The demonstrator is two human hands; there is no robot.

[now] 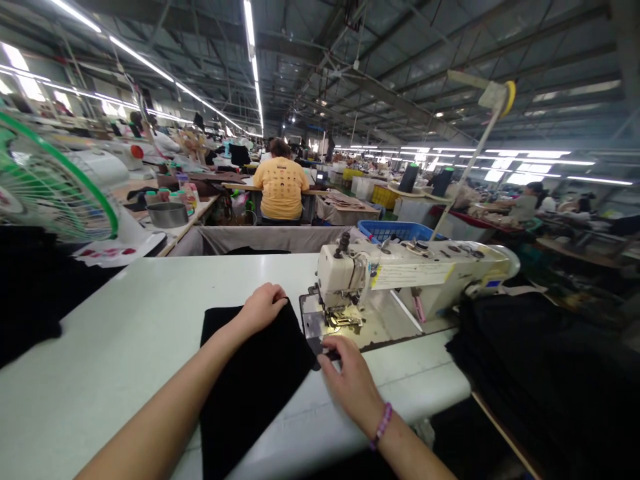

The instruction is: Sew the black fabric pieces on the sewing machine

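Observation:
A black fabric piece (260,380) lies on the pale table, its near end running down past the table's front edge. My left hand (264,308) is closed on the fabric's far right corner, fingers curled, thumb hidden in part. At the right corner, my right hand (347,370), with a purple bead bracelet (383,425) on its wrist, pinches the cloth between thumb and fingers. Just beyond the right hand stands a white sewing machine (395,273). Its presser foot (345,321) is to the right of the fabric, which is apart from it.
Black cloth is heaped at the right (540,373) and far left (30,287). A green fan (55,180) stands at the left. Tweezers with pink handles (419,308) lie on the machine bed. Behind it sits a blue basket (400,231); a person in yellow (281,187) sits ahead.

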